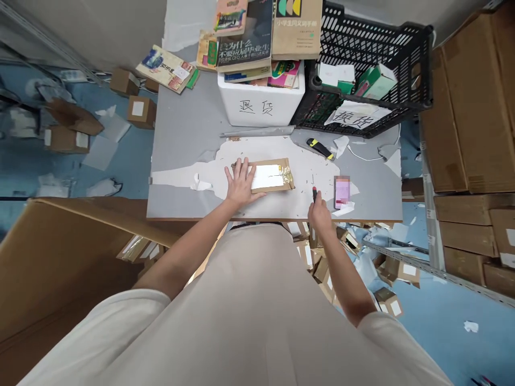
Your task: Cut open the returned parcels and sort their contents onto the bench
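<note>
A flat cardboard parcel [269, 177] with a white label and shiny brown tape at its right end lies on the table. My left hand [240, 185] rests flat over the parcel's left end, fingers spread. To the right, apart from the parcel, my right hand [321, 214] is closed around a small screwdriver [314, 193] with a red-and-black handle; its thin metal shaft points away from me. A phone [341, 192] with a pinkish screen lies just right of that hand. Farther back is a black-and-yellow utility knife [320, 149].
A white bin [261, 107] piled with books and a black plastic crate [370, 120] holding small boxes stand along the back. Loose books [167, 68] overhang the table's left edge. A large open carton [80, 257] stands front left; stacked cartons [475, 107] are at right.
</note>
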`<state>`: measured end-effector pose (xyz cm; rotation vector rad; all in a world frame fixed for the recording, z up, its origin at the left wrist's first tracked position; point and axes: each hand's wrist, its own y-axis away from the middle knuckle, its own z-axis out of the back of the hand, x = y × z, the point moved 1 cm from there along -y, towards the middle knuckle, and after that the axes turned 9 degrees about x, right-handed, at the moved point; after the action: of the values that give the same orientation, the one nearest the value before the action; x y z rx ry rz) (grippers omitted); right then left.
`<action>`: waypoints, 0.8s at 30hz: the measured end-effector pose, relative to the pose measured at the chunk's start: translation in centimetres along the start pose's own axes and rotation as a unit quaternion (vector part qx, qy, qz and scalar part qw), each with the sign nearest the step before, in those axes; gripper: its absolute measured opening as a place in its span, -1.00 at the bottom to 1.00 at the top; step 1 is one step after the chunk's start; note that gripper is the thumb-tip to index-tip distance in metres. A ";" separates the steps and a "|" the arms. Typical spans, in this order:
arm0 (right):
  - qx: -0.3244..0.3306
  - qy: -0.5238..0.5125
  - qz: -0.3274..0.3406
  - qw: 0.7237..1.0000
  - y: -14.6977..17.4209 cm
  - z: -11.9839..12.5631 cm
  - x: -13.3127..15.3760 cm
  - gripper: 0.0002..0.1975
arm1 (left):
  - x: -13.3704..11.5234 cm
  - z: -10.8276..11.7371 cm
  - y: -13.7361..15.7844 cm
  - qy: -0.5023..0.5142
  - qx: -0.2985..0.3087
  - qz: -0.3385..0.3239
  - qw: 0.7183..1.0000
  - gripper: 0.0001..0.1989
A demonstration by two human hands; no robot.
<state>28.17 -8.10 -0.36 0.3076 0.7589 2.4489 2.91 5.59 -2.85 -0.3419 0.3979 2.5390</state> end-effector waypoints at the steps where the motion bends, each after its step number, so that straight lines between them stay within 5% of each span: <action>1: 0.011 0.004 -0.013 1.000 -1.7 -1.0 0.0 -0.39 | -0.5 -0.2 0.6 -0.006 0.000 -0.011 1.000 -0.06; 7: 0.061 0.036 -0.022 0.997 -7.7 -4.9 -0.2 -0.34 | -3.7 -2.1 4.0 -0.011 0.044 -0.036 0.998 -0.29; 12: -0.056 0.002 0.118 0.991 -7.8 -2.0 0.3 -0.37 | -4.0 -2.8 4.2 -0.001 0.057 -0.004 0.998 -0.34; 15: -0.109 -0.006 0.296 0.949 -8.0 1.7 3.8 -0.37 | -3.8 -3.1 3.9 0.011 0.063 0.009 0.998 -0.34; 18: -0.051 0.084 0.453 0.886 -8.6 4.4 8.4 -0.34 | -3.9 -3.4 3.9 0.014 0.069 0.015 0.997 -0.32; 24: -0.005 0.211 0.535 0.818 -10.2 7.2 12.6 -0.61 | -3.9 -3.5 4.1 -0.006 0.077 0.034 0.996 -0.26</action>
<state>24.89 9.35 0.32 0.2059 0.8969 3.6811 4.41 -0.84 -4.00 -0.2596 0.6057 2.5548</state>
